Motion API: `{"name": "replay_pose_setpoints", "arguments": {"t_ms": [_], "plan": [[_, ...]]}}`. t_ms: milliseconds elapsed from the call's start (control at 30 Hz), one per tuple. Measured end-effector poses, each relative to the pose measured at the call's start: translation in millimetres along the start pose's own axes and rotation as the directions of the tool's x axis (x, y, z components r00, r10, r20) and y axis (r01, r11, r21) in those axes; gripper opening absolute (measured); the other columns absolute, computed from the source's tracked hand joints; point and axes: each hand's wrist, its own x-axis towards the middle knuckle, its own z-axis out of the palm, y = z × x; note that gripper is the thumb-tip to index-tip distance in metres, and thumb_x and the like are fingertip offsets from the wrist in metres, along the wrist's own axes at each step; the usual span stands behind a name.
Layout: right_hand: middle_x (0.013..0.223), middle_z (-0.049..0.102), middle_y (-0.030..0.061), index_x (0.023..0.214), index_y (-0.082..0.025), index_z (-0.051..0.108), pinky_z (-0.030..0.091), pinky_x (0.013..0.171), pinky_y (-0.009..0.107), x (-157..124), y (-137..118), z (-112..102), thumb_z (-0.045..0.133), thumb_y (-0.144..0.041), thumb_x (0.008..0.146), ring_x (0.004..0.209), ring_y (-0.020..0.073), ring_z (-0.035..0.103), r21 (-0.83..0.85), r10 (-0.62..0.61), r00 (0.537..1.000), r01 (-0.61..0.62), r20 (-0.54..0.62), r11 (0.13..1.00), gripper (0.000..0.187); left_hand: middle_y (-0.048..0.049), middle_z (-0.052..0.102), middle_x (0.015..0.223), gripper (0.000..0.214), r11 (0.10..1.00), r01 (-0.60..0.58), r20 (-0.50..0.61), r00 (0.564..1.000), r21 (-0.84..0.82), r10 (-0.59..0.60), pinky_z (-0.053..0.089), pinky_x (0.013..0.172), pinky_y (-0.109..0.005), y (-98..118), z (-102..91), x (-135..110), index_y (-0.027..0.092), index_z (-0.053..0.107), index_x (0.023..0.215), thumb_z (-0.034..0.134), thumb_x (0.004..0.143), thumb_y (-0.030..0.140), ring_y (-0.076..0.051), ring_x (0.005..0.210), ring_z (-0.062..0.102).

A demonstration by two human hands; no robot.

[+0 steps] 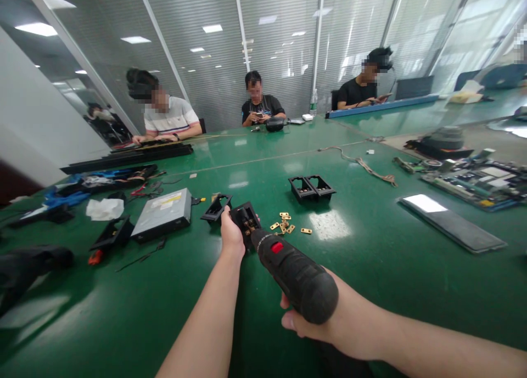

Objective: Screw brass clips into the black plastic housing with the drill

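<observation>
My left hand (233, 232) is closed on a black plastic housing (246, 216) with brass-coloured parts inside, tilted up off the green table. In my right hand (307, 317) is a black cordless drill (294, 274) with a red switch on top. Its chuck end points into the housing, close to the brass parts; whether the bit touches them I cannot tell. Just beyond lie several small brass plates (285, 224), each with holes. Another black housing (216, 208) rests left of my left hand, and a pair of joined black frames (312, 187) sits farther back.
A silver disc drive (162, 214) lies at left, beside a black frame (111, 234) and a crumpled tissue (105, 209). At right are a flat dark panel (453, 224) and circuit boards (486, 180). Three people sit across the green table (230, 164).
</observation>
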Motion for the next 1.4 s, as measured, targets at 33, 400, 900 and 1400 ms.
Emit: {"name": "replay_pose_setpoints", "arguments": {"t_ms": [33,400,900,1400], "plan": [[0.074,0.064,-0.0005,0.088,-0.018,0.057,0.05,0.055,0.026,0.0,-0.4,0.1,0.075,-0.021,0.075,0.058,0.013,0.06,-0.007,0.005,1.0,-0.005,0.021,1.0,0.022,-0.0102,0.069,0.061,0.053,1.0,0.0,0.007,1.0,-0.001,0.0,0.053,0.051,-0.032,0.5,-0.2,-0.9,0.015,0.065,0.076,0.04,0.091,0.06,-0.026,0.061,0.071],[0.071,0.061,-0.0016,0.088,-0.018,0.055,0.05,0.056,0.026,-2.0,-5.5,-0.3,0.069,-0.02,0.078,0.059,0.0138,0.06,-0.037,0.036,0.999,-0.034,0.038,0.999,0.018,-0.0089,0.071,0.067,0.062,0.997,-0.071,0.083,0.994,0.022,0.069,0.052,0.052,-0.031,-1.1,-5.9,-4.5,0.017,0.061,0.081,0.059,0.074,0.078,-0.025,0.06,0.072],[0.082,0.062,0.001,0.091,-0.017,0.059,0.049,0.066,0.031,-0.6,-18.3,-6.6,0.075,-0.027,0.073,0.07,0.016,0.056,0.031,0.057,0.998,-0.058,0.03,0.998,0.026,-0.0062,0.072,0.07,0.044,0.982,-0.127,0.096,0.989,0.14,0.114,0.054,0.056,-0.033,0.1,-6.2,-4.5,0.017,0.058,0.087,0.079,0.07,0.051,-0.024,0.061,0.071],[0.096,0.067,0.007,0.101,-0.017,0.055,0.053,0.062,0.029,3.0,12.5,0.5,0.078,-0.019,0.064,0.071,0.0165,0.064,0.286,0.073,0.984,-0.117,0.16,0.951,0.044,-0.0057,0.073,0.074,0.043,0.961,-0.169,0.16,0.978,0.22,0.135,0.057,0.063,-0.037,0.8,-9.3,-4.3,0.017,0.057,0.085,0.088,0.061,0.034,-0.024,0.066,0.072]]}}
